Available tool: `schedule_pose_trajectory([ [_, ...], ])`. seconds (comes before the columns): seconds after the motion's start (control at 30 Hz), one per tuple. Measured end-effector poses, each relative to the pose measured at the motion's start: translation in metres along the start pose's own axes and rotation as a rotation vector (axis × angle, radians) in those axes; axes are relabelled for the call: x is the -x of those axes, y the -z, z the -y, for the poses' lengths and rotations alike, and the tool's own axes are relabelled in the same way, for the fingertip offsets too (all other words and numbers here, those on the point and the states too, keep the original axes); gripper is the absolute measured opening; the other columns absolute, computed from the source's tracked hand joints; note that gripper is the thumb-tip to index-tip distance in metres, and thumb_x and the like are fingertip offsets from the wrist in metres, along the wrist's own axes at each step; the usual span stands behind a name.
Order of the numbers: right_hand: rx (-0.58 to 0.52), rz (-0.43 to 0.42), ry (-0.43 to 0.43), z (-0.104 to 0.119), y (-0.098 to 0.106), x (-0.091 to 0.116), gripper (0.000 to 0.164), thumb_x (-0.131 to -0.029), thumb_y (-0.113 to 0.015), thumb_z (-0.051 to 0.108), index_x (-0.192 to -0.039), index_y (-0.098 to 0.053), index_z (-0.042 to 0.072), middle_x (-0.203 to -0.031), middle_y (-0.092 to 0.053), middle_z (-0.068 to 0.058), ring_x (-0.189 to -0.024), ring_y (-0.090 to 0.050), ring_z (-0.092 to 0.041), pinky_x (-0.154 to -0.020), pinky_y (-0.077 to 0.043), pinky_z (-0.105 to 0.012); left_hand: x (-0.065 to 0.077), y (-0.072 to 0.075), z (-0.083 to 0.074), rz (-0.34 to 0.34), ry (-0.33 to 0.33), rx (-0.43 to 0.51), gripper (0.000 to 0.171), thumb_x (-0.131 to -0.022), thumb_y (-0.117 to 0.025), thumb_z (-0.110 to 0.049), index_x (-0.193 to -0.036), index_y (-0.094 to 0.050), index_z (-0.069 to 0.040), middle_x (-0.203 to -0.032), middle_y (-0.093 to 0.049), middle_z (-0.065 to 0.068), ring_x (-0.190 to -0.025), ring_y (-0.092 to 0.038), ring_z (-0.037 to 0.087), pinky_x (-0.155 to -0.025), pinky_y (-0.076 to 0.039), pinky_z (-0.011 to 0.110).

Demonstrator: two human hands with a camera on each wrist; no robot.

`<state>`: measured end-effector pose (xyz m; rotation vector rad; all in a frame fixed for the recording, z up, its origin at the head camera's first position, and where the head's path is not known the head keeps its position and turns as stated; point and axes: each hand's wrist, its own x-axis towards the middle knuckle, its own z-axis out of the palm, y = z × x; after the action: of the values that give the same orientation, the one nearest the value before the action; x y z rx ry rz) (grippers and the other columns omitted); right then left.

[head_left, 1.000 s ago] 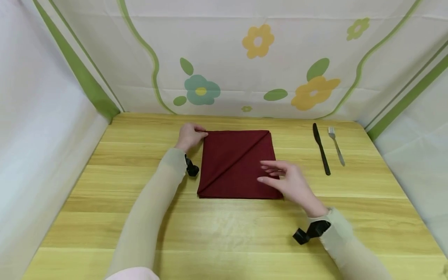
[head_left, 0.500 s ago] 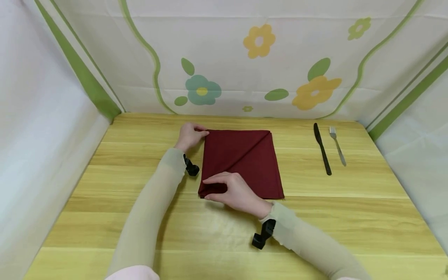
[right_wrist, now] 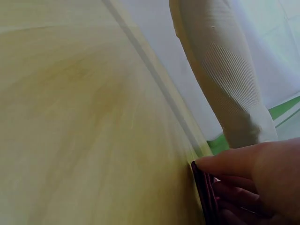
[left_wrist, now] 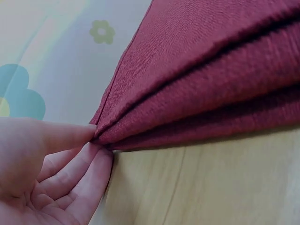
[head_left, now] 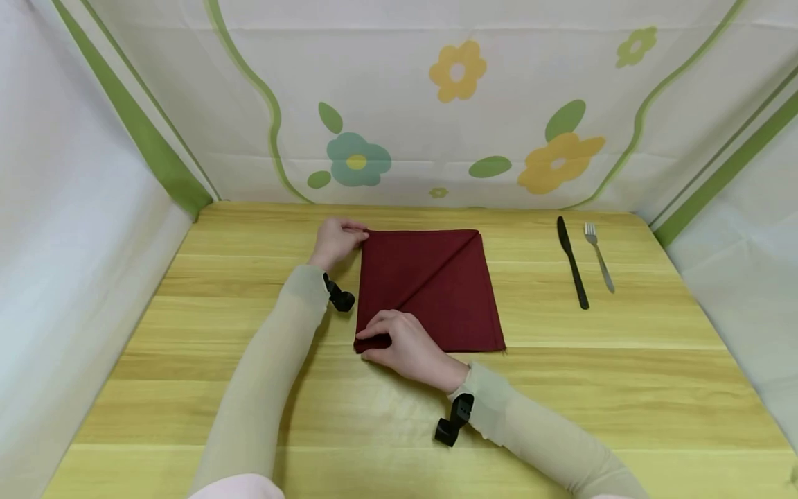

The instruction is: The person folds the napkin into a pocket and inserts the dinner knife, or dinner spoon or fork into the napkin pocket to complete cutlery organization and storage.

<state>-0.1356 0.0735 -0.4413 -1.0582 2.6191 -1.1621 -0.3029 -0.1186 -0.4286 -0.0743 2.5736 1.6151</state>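
Observation:
A dark red cloth napkin (head_left: 430,277), folded into a square with a diagonal fold line across its top, lies flat on the wooden table. At its far left corner my left hand (head_left: 337,242) pinches the layers between thumb and fingers; the left wrist view shows the stacked folds (left_wrist: 197,93) gathered at the fingertips. My right hand (head_left: 408,348) is at the near left corner, thumb at the front edge and fingers over the top. In the right wrist view the thumb and fingers hold the napkin's layered edge (right_wrist: 205,192).
A black knife (head_left: 572,263) and a silver fork (head_left: 600,258) lie side by side to the right of the napkin. White fabric with printed flowers (head_left: 458,71) stands behind the table (head_left: 187,326) and along both sides.
My right hand has moved left from the napkin's right side to its near left corner and closed on it. The left hand has stayed at the far left corner.

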Motion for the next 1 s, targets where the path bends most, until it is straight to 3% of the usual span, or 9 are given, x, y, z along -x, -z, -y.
schedule_pose_trajectory([
  [0.27,0.064,0.005,0.014,-0.001,0.0,-0.005,0.02,-0.085,-0.085,0.015,-0.105,-0.082,0.014,-0.098,-0.069,0.006,-0.097,-0.062,-0.011,-0.088,-0.05,-0.032,-0.004,-0.001,0.001,-0.008,0.028,0.103,0.025,-0.097,-0.07,-0.006,-0.121,-0.072,0.0,-0.115,-0.072,0.015,-0.099,-0.069,0.023,-0.081,-0.057,0.029],
  [0.5,0.109,0.049,0.08,-0.001,0.002,-0.007,0.016,-0.087,-0.084,0.016,-0.103,-0.083,0.016,-0.097,-0.066,0.006,-0.095,-0.059,-0.012,-0.084,-0.05,-0.028,-0.004,-0.001,0.001,-0.014,0.037,0.091,0.026,-0.097,-0.07,-0.007,-0.122,-0.073,-0.001,-0.114,-0.072,0.015,-0.099,-0.069,0.024,-0.08,-0.056,0.029],
  [1.0,0.367,0.082,0.229,0.006,0.001,-0.014,0.004,-0.093,-0.079,0.023,-0.093,-0.078,0.02,-0.093,-0.065,0.008,-0.09,-0.059,-0.01,-0.08,-0.05,-0.021,-0.007,-0.001,0.003,-0.002,0.045,0.123,0.03,-0.094,-0.071,0.001,-0.124,-0.07,0.002,-0.114,-0.072,0.018,-0.103,-0.069,0.026,-0.081,-0.057,0.031],
])
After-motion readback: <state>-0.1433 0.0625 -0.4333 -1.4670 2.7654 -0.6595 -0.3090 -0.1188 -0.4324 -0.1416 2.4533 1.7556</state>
